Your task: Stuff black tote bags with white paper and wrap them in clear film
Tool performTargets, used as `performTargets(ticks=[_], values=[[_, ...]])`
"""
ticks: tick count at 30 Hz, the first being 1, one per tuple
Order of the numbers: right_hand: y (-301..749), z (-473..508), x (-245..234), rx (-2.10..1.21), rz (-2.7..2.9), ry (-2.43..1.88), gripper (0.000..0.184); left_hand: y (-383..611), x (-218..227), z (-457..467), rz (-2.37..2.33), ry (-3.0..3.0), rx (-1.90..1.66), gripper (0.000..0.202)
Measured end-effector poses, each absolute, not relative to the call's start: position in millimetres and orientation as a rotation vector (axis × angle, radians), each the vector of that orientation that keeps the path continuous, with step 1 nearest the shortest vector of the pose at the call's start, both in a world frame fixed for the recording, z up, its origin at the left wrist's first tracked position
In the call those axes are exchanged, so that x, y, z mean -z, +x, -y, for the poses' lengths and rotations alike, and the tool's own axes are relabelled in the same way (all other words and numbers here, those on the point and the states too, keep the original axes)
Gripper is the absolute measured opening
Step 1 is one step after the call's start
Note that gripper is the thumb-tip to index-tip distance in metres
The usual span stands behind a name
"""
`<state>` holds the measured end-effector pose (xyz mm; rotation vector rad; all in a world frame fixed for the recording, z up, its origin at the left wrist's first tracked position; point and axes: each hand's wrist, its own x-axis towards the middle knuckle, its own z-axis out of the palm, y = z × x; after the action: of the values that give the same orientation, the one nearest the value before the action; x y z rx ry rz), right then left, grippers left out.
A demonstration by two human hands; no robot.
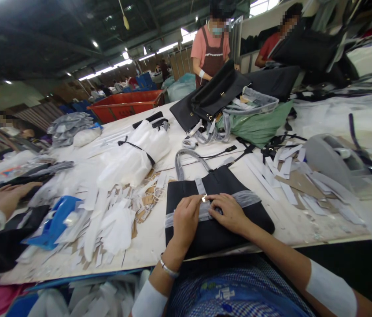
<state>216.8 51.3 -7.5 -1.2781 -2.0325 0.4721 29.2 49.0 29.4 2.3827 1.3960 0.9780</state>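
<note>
A black handbag (pixel 225 182) lies flat before me at the table's front edge, with clear film wrapped across its middle. Its handle (pixel 179 165), covered in grey wrapping, arches away at the back. At the centre of the bag my left hand (pixel 187 218) has its fingers closed together at the small shiny metal clasp (pixel 204 198). From the other side my right hand (pixel 228 212) rests on the bag, fingers bent and their tips at the same clasp. The fingertips partly hide the clasp. A strip of white wrapping (pixel 200 186) runs down to it.
Paper and plastic strips (pixel 106 224) are heaped to the left, beside a blue tape dispenser (pixel 52 222). A grey dispenser (pixel 333 158) stands right among more scraps. More black bags (pixel 215 94) lie ahead, near a co-worker (pixel 210 53). Another person's hand (pixel 5 198) is at far left.
</note>
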Motion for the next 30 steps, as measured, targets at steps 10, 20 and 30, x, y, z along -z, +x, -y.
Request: performTargets(ticks=[10, 20, 30], values=[[216, -48, 10, -0.428, 2.016, -1.263, 0.013, 22, 11, -11, -1.285, 2.756, -0.696, 0.039], [219, -46, 2, -0.36, 2.02, -1.216, 0.016, 17, 9, -8, -1.245, 2.847, -0.482, 0.043], [408, -14, -86, 0.122, 1.777, -1.834, 0.038, 6, 35, -21, -1.132, 3.171, -0.692, 0.048]])
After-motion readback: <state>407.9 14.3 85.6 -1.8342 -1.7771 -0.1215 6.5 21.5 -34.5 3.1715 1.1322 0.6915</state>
